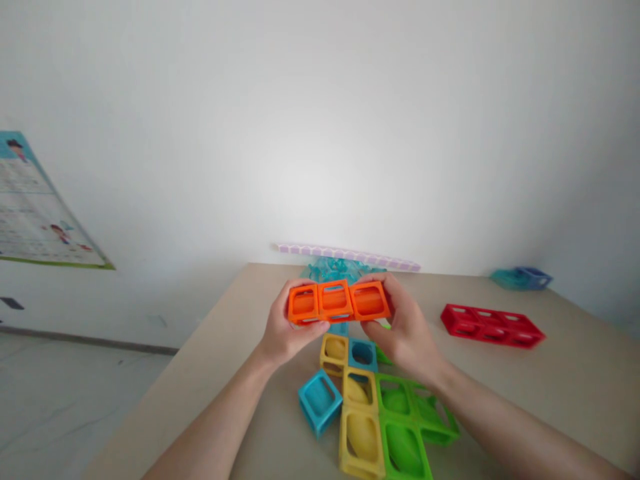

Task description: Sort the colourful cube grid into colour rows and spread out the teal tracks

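A row of three orange hollow cube blocks is held up above the table between both hands. My left hand grips its left end, thumb along the lower edge. On the right end my right hand is closed in the same way. Below lie joined yellow blocks and green blocks, with a blue block set among them. A separate light-blue block sits tilted to their left. My right hand and forearm hide part of the green blocks.
A red three-cube row lies on the table to the right. Farther back are a dark blue block, a crumpled teal bag and a purple patterned strip by the wall. A poster hangs at left.
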The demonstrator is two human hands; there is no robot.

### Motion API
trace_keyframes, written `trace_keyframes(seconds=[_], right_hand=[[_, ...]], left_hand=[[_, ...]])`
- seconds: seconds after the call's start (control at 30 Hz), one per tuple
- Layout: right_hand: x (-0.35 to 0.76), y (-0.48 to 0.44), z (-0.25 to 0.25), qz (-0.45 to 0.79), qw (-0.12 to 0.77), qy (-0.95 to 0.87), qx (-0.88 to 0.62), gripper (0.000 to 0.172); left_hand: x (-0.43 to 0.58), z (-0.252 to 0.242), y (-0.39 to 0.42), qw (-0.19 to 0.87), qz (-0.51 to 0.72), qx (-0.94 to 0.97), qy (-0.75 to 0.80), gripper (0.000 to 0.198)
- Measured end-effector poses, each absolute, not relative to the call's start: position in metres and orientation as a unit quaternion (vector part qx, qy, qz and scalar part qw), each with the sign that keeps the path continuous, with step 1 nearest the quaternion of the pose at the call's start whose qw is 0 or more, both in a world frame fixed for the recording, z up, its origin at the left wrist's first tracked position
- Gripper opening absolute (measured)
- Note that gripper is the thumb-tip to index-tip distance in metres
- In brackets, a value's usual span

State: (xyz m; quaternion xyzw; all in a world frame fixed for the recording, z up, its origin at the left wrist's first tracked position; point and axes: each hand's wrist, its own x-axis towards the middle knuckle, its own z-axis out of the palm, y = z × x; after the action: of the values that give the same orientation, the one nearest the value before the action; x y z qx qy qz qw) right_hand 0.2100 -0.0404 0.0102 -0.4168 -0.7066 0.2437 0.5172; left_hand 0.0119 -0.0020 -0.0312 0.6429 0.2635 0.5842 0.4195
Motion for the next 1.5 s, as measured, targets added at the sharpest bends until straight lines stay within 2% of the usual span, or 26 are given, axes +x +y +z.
trace_keyframes(seconds=[0.23,0.5,0.57,0.73,0.83,0.93,1.07,1.23,1.5], right_hand=[[0.213,-0.039,0.017,0.27,0.504,-0.714,-0.403,0.038],[0.216,-0.037,0.019,0.297,0.493,-0.706,-0.412,0.036],[0.217,-0.038,0.022,0.259,0.471,-0.728,-0.426,0.036],[0.222,-0.038,0.03,0.065,0.386,-0.819,-0.42,0.055],[0.227,-0.035,0.032,-0.007,0.348,-0.852,-0.391,0.051],[0.229,-0.031,0.032,-0.025,0.314,-0.874,-0.371,0.044],[0.229,-0.03,0.029,-0.051,0.301,-0.88,-0.363,0.036],[0.225,-0.034,0.026,-0.108,0.301,-0.883,-0.345,0.029],[0.215,-0.046,0.024,-0.115,0.313,-0.864,-0.376,0.033]], left_hand=[[0.013,-0.031,-0.001,0.419,0.571,0.654,0.266,0.051],[0.012,-0.032,0.0,0.356,0.565,0.69,0.28,0.05],[0.013,-0.032,0.0,0.348,0.567,0.688,0.289,0.049],[0.015,-0.035,0.001,0.331,0.595,0.676,0.282,0.047],[0.015,-0.036,0.002,0.322,0.591,0.687,0.272,0.047],[0.013,-0.035,0.001,0.324,0.571,0.707,0.264,0.047],[0.011,-0.03,0.001,0.393,0.533,0.707,0.249,0.049],[0.012,-0.033,0.007,0.417,0.543,0.647,0.337,0.024],[0.015,-0.037,0.008,0.521,0.566,0.565,0.3,0.026]])
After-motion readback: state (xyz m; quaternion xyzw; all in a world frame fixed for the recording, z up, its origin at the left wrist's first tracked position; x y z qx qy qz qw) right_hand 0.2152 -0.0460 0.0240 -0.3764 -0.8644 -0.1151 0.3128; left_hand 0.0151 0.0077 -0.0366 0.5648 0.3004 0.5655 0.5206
